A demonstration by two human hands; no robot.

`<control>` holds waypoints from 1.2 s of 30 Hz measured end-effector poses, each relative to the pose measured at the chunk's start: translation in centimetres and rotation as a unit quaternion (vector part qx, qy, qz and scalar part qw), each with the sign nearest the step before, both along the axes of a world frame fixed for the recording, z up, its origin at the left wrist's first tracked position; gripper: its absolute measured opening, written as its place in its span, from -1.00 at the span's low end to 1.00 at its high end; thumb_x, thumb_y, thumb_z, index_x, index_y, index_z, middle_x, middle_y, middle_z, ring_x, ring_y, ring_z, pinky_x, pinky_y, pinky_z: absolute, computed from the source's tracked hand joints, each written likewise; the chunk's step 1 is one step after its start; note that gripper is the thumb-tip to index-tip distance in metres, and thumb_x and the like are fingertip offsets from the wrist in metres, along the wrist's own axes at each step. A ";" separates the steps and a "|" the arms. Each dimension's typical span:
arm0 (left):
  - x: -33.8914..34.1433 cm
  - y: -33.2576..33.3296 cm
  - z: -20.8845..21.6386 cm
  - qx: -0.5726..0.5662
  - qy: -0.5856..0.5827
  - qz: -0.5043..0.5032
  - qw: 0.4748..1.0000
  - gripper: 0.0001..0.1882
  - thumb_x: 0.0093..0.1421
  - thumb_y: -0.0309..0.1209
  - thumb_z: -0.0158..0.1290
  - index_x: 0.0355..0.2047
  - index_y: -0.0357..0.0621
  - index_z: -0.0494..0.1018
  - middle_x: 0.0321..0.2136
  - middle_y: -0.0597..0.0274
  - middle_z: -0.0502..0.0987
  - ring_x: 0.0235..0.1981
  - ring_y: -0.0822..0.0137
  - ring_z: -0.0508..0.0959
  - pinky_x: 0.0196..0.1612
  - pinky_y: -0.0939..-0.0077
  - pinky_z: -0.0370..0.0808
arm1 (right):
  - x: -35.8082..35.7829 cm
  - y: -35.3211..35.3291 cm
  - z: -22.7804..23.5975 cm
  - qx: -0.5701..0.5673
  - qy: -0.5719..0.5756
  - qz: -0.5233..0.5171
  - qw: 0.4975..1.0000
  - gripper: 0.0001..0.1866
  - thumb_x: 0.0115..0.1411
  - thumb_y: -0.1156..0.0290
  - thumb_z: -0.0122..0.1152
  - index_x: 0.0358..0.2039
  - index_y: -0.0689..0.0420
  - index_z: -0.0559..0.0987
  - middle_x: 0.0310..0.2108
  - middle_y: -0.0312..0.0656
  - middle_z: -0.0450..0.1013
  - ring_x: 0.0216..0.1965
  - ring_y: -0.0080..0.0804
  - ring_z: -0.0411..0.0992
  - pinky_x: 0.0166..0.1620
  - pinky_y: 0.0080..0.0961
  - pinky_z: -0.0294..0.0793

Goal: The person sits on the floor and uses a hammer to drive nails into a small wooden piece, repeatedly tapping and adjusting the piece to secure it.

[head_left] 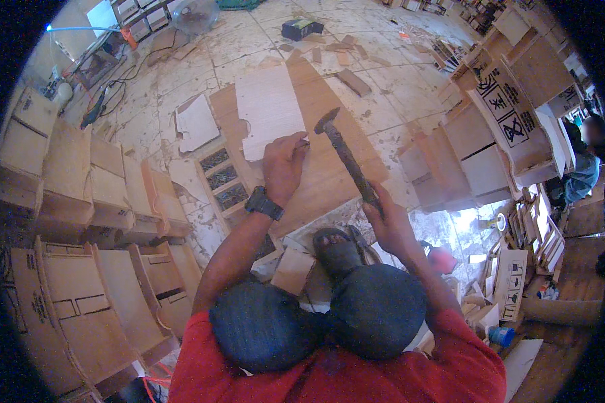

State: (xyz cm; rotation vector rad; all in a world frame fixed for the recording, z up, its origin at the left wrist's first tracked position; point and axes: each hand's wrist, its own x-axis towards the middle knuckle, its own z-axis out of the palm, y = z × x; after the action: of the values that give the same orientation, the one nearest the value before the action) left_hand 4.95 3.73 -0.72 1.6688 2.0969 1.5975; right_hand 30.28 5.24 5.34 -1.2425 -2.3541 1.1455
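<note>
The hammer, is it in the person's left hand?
No, the hammer is gripped by the right hand, while the left hand presses on a pale board.

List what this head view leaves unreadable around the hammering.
- Nail under the left hand: too small, covered by fingertips on the pale plywood panel.
- Right hand's grip on the dark-handled hammer: palm side hidden.
- Small tray compartments: contents blurred.
- Person at right edge: cut off.
</note>
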 end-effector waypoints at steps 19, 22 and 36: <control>-1.5 -1.4 0.0 -0.060 0.171 -0.016 0.983 -0.48 0.04 -0.61 0.07 0.06 -0.11 0.39 -0.03 0.01 0.49 0.09 0.02 0.42 0.22 0.25 0.28 | -8.1 6.5 -5.2 -0.058 0.262 -0.050 0.962 -0.53 0.15 0.17 0.25 -0.06 0.24 0.44 -0.49 -0.26 0.42 -0.50 -0.49 0.37 -0.46 -0.49 0.35; -1.7 -1.5 -0.2 -0.084 0.133 -0.030 0.987 -0.48 0.04 -0.62 0.06 0.07 -0.13 0.38 0.00 -0.01 0.47 0.15 -0.03 0.35 0.23 0.22 0.26 | -11.9 8.1 -6.7 -0.208 0.257 -0.055 0.942 -0.58 0.16 0.19 0.25 -0.11 0.23 0.44 -0.53 -0.37 0.32 -0.55 -0.66 0.27 -0.52 -0.68 0.23; -1.3 -1.4 -1.2 -0.017 0.169 -0.001 0.985 -0.54 0.01 -0.57 0.10 -0.01 -0.23 0.42 -0.06 -0.19 0.48 0.01 -0.13 0.44 0.10 0.13 0.36 | -14.2 7.9 -8.6 -0.299 0.377 -0.051 0.875 -0.58 0.14 0.32 0.30 -0.07 0.17 0.36 -0.44 -0.34 0.33 -0.43 -0.58 0.29 -0.39 -0.61 0.28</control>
State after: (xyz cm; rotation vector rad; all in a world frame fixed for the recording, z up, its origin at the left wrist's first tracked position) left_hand 3.66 2.33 -1.92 2.0535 2.2473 1.3470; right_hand 16.05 13.17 -3.24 -0.8005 -1.3812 1.9572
